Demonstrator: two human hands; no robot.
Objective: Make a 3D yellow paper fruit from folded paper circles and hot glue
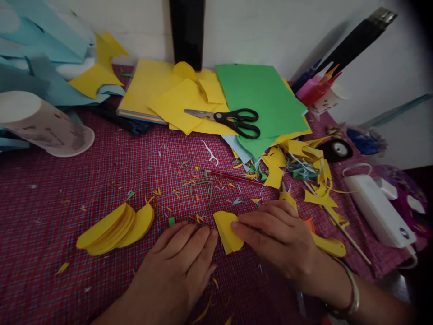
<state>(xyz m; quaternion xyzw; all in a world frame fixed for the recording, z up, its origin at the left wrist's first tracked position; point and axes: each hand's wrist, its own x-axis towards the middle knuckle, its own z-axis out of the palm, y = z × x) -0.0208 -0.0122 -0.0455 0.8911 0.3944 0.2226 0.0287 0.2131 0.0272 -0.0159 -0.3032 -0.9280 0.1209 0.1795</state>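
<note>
My right hand [275, 237] pinches a small folded yellow paper piece [225, 232] at its right edge, thumb hidden from view. Just left of that piece, my left hand [184, 262] rests palm down on the checked cloth, fingers stretched out side by side. A fanned stack of rounded yellow paper cutouts [113, 228] lies to its left. Beside and partly behind my right hand is a yellow-handled tool [326, 245], its kind partly hidden. Small yellow and green paper scraps [198, 180] are scattered beyond my fingers.
Black-handled scissors [237, 119] lie on yellow and green paper sheets [260, 90] near the wall. A paper cup [50, 126] stands at left. A red pencil [233, 176], paper offcuts [304, 158], a wooden stick [348, 237] and a white device [379, 212] lie at right.
</note>
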